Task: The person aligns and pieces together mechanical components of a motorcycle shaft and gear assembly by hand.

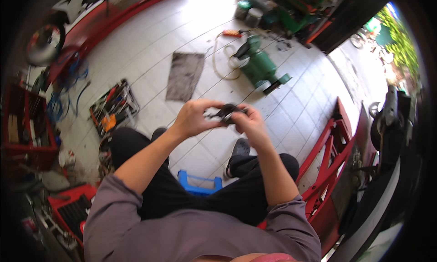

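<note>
White floor tiles (150,43) fill the head view, a workshop floor strewn with gear: a grey mat (184,75) lies flat, a green power tool (260,66) sits beyond it with a pale cord looped beside, and an open tool tray (114,106) rests off to the person's left. Red lift frames (330,157) run along the right side. The person sits low on a blue stool (199,183), dark trousers, knees spread. Both forearms rise from the lower edge and meet at centre, above the knees. Left hand (193,118) is curled, fingers pinching one end of a small dark part (225,112). Right hand (250,123) closes on the other end, wrist bent inward. The part sits held between both hands, clear of the floor; its exact shape is too blurred to tell.
</note>
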The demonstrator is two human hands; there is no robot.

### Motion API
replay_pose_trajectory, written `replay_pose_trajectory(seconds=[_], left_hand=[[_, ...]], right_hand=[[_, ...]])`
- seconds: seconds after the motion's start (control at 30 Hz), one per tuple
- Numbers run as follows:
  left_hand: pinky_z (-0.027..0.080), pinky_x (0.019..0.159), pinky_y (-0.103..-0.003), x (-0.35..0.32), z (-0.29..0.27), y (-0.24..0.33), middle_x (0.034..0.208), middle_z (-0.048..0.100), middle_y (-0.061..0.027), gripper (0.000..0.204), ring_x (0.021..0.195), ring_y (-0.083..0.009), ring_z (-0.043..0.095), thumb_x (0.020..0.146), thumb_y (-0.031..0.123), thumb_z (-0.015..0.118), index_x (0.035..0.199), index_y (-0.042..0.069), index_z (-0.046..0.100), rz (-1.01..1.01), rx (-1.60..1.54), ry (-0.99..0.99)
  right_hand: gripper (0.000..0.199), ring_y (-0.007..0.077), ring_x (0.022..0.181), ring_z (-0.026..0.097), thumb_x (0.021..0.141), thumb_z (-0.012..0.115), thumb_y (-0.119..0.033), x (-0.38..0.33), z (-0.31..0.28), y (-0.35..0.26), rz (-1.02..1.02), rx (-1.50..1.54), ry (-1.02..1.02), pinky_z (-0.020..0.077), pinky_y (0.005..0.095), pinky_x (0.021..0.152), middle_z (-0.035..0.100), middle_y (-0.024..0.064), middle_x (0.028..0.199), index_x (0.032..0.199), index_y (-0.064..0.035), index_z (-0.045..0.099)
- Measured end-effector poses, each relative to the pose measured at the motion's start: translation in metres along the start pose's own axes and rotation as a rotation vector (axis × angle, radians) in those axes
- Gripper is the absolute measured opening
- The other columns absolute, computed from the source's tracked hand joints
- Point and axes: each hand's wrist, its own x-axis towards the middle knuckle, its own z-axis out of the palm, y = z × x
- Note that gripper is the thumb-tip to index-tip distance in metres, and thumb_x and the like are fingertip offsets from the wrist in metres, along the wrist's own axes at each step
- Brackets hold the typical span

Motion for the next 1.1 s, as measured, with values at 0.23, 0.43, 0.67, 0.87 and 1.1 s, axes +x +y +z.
replay_pose_trajectory(seconds=[0.23, 0.43, 0.67, 0.87, 1.1], left_hand=[[0.036, 0.049, -0.02, -0.009, 0.0, -0.006, 0.075, 0.066, 0.0003, 0.02, 0.054, -0.0031, 0.044, 0.076, 0.015, 0.078, 0.093, 0.006, 0.073, -0.083, -0.137, 0.032], [0.033, 0.046, -0.018, -0.007, 0.0, -0.001, 0.074, 0.065, 0.0012, 0.02, 0.053, -0.0006, 0.043, 0.076, 0.013, 0.079, 0.093, 0.008, 0.07, -0.107, -0.144, 0.064], [0.049, 0.057, -0.027, -0.001, 0.003, -0.012, 0.073, 0.069, -0.008, 0.024, 0.067, -0.0157, 0.068, 0.083, 0.03, 0.073, 0.085, 0.006, 0.068, -0.058, -0.085, -0.029], [0.049, 0.059, -0.028, -0.015, -0.006, -0.01, 0.07, 0.069, -0.0066, 0.031, 0.062, -0.0163, 0.065, 0.079, 0.036, 0.075, 0.09, 0.008, 0.069, -0.027, -0.209, 0.036], [0.049, 0.058, -0.03, -0.011, -0.004, -0.01, 0.068, 0.067, -0.0078, 0.045, 0.061, -0.0172, 0.064, 0.083, 0.049, 0.067, 0.082, 0.003, 0.069, -0.22, -0.173, -0.101]], right_hand=[[0.015, 0.006, 0.048, 0.04, 0.086, 0.062, -0.01, 0.001, 0.0, -0.01, -0.022, 0.093, 0.057, 0.0303, 0.0217, 0.045, 0.055, 0.0012, 0.07, 0.097, -0.0005, 0.057], [0.015, 0.0055, 0.048, 0.036, 0.088, 0.058, -0.01, 0.0, -0.002, -0.011, -0.026, 0.112, 0.064, 0.0292, 0.0217, 0.045, 0.05, 0.0, 0.067, 0.098, 0.0012, 0.056], [0.016, 0.0027, 0.048, 0.033, 0.09, 0.054, -0.011, 0.001, -0.021, -0.003, -0.059, 0.083, 0.09, 0.027, 0.0194, 0.044, 0.048, -0.0022, 0.068, 0.101, 0.0003, 0.055], [0.013, 0.004, 0.048, 0.032, 0.088, 0.051, -0.009, -0.002, -0.003, -0.007, -0.027, 0.1, 0.098, 0.0265, 0.0197, 0.045, 0.053, 0.001, 0.073, 0.097, -0.0009, 0.054], [0.012, 0.0026, 0.047, 0.031, 0.089, 0.055, -0.011, -0.002, -0.007, -0.006, -0.025, 0.06, 0.113, 0.0241, 0.0195, 0.043, 0.05, -0.0016, 0.069, 0.097, -0.0024, 0.054]])
